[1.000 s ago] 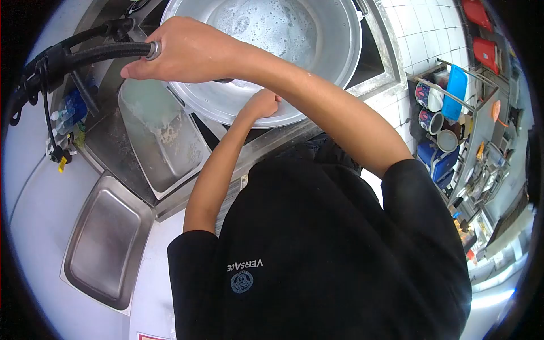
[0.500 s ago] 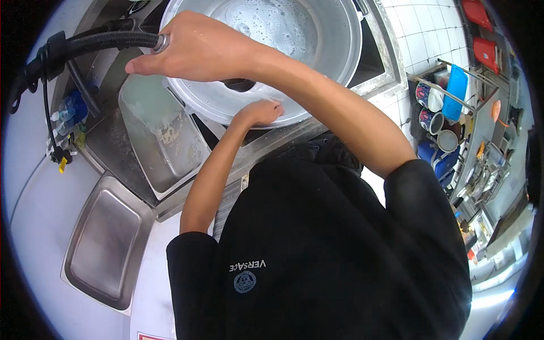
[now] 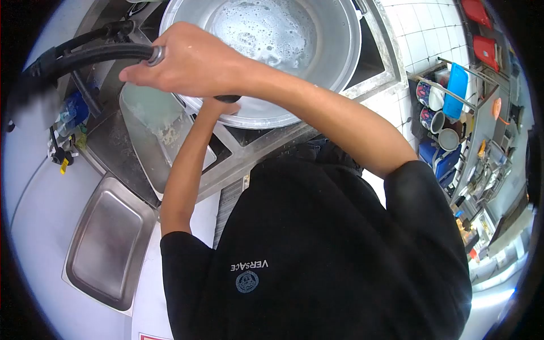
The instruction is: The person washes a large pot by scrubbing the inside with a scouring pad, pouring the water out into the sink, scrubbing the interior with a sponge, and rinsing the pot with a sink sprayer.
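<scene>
My right hand (image 3: 195, 62) is wrapped round a pre-rinse sprayer whose black hose (image 3: 107, 54) enters the grip from the left. The sprayer's black head (image 3: 229, 98) shows below my right wrist. Beneath it is a large round metal pot (image 3: 340, 56) with foamy water (image 3: 263, 34) at its bottom. My left hand (image 3: 226, 109) is at the pot's near left rim, mostly covered by my right hand and the sprayer, so its fingers are hidden. Left of the pot, a metal pan (image 3: 150, 113) holding cloudy water lies tilted in the sink.
The metal sink edge (image 3: 255, 150) runs between my body and the pot. A second steel pan (image 3: 105, 249) lies at the lower left. Plastic bottles (image 3: 71, 113) stand by the left wall. To the right are white tiles (image 3: 419, 31) and a rack with a blue tray (image 3: 455, 90).
My left hand has slid left along the pot's near rim and gone behind my right hand. My right hand has shifted slightly down and left with the sprayer, and the hose has swung.
</scene>
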A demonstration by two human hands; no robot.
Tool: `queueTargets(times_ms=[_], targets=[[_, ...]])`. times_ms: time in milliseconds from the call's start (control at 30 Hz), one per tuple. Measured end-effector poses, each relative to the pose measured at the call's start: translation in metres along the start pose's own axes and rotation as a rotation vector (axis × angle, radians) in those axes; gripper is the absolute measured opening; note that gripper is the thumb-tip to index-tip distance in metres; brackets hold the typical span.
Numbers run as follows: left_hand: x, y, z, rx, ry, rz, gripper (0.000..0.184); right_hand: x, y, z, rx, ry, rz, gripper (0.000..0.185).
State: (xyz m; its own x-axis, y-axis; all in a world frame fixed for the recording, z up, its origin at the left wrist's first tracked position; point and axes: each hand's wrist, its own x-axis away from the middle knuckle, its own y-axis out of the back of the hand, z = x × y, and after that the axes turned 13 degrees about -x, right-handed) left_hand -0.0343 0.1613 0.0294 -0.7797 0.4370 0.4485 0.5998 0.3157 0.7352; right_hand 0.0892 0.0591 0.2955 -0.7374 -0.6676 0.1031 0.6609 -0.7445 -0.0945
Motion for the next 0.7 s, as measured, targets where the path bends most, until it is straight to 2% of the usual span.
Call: queueTargets(times_ms=[67,167,233,300,367,467,600,700], targets=[[0.003,0.008,0.008,0.169,0.001,0.072,0.049,-0.002,-0.006,-0.003,-0.041,0.013,0.016,0.056],[0.009,0.018,0.022,0.498,0.107,0.289,0.053,-0.006,-0.013,-0.009,-0.055,0.091,-0.009,0.053],[0.011,0.016,0.028,0.424,0.045,0.218,0.056,-0.009,-0.014,-0.016,-0.074,0.104,-0.018,0.051],[0.014,-0.012,0.034,0.103,-0.212,-0.084,0.050,-0.010,-0.021,-0.021,-0.083,0.140,-0.071,0.051],[0.015,0.022,0.001,-0.015,-0.138,0.026,0.045,-0.010,-0.024,-0.023,-0.094,0.174,-0.122,0.052],[0.017,0.066,-0.037,-0.198,-0.025,0.193,0.039,-0.013,-0.022,-0.024,-0.054,0.147,-0.055,0.053],[0.001,0.021,-0.014,0.008,-0.060,0.180,0.041,-0.013,-0.016,-0.024,-0.015,0.170,-0.031,0.055],[-0.001,0.014,-0.014,0.052,-0.037,0.201,0.041,-0.012,-0.015,-0.024,-0.015,0.173,-0.034,0.057]])
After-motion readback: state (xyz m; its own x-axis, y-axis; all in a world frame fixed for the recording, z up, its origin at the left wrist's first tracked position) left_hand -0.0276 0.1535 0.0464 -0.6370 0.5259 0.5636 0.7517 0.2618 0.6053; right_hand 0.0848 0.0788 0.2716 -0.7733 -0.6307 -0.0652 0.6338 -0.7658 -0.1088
